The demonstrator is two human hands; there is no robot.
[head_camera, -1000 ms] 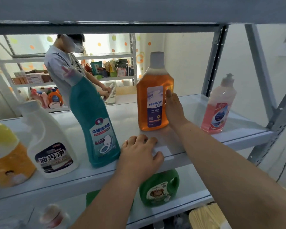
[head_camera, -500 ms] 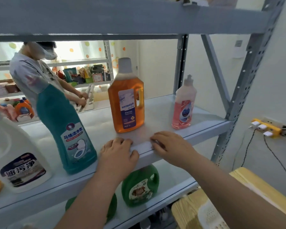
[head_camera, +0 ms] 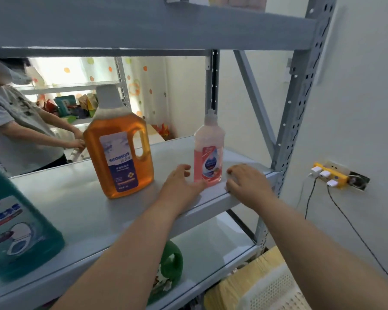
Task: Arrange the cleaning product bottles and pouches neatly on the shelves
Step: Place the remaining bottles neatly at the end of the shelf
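Observation:
A slim pink bottle (head_camera: 209,153) with a white cap stands near the right end of the grey metal shelf (head_camera: 81,206). My left hand (head_camera: 180,186) lies on the shelf just left of its base, fingers relaxed, thumb close to the bottle. My right hand (head_camera: 246,184) rests on the shelf's front edge just right of the bottle, fingers loosely bent and holding nothing. A large amber bottle (head_camera: 119,144) with a blue label stands upright to the left. A teal toilet-cleaner bottle (head_camera: 16,229) stands at the far left.
A green jug (head_camera: 170,267) sits on the lower shelf (head_camera: 213,247), partly hidden by my left arm. A yellow and white basket (head_camera: 267,287) is at the bottom right. A yellow power strip (head_camera: 329,177) with plugs hangs on the right wall. Another person (head_camera: 16,128) works behind the shelves.
Both hands have moved right along the shelf, from in front of the amber bottle to either side of the pink bottle. The view has swung right too.

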